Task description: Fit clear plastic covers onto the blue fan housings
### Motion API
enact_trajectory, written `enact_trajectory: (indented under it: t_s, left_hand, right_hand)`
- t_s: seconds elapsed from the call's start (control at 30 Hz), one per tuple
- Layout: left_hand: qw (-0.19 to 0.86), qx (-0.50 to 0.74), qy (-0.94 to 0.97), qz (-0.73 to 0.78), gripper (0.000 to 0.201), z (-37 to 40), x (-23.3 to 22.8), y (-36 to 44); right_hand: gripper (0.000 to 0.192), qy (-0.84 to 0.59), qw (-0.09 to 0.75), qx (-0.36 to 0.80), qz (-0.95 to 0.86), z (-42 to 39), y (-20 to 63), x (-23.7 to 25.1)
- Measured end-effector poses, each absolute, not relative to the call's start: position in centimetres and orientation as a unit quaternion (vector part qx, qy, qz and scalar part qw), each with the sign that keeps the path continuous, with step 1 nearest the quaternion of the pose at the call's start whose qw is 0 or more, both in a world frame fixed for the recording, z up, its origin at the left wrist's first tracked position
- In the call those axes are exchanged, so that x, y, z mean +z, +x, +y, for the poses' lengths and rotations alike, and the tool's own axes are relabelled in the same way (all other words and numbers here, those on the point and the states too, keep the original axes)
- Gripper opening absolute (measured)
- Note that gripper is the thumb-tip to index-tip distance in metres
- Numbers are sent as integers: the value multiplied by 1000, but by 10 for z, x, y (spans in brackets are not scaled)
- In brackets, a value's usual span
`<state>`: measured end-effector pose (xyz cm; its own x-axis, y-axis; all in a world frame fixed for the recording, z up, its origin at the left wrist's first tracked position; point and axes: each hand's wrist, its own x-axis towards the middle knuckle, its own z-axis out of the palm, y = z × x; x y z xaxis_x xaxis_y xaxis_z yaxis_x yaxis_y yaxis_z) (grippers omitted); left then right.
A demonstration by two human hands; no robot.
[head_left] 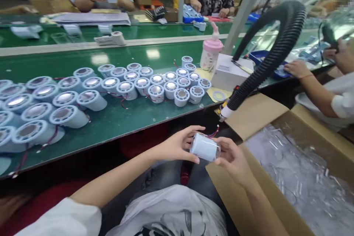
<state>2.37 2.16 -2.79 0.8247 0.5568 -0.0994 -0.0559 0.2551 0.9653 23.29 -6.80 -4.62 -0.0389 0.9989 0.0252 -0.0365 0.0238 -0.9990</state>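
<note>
In front of my lap, below the bench edge, I hold a light-blue cylindrical battery pack [204, 147] on its side. Clear film shows around it and stands out past its right end. My left hand [184, 145] grips its left end, thumb below and fingers behind. The right end is between the thumb and fingers of my right hand [232, 156]. Thin dark red and blue wires [214, 132] with a small white connector stick up behind the pack. Many similar blue packs [125, 89] stand in rows on the green bench [132, 118], wires trailing.
A black corrugated hose [265, 62] arches from a white box [231, 72], its nozzle just above my hands. On the right, an open carton [256, 114] contains clear plastic sleeves [301, 173]. A pink-lidded cup [211, 53] stands on the bench. Co-workers sit opposite and right.
</note>
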Motion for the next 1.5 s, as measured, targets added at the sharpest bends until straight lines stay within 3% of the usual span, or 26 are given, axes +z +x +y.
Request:
enact_trajectory:
  t_s: [0.2,0.5,1.03,1.5]
  left_hand:
    - [760,195,585,203,75,0,-5,10]
    - [702,216,648,202,72,-9,8,1]
    - [599,262,740,161,79,-12,9,-15]
    - [619,262,722,164,78,-15,7,-22]
  right_hand:
    - [41,-482,440,490,-578,-87,228,-9]
    - [44,-492,410,422,-641,-98,224,1]
    - [44,-463,417,630,-463,-90,207,6]
    - [46,-473,360,728,-340,-83,194,0]
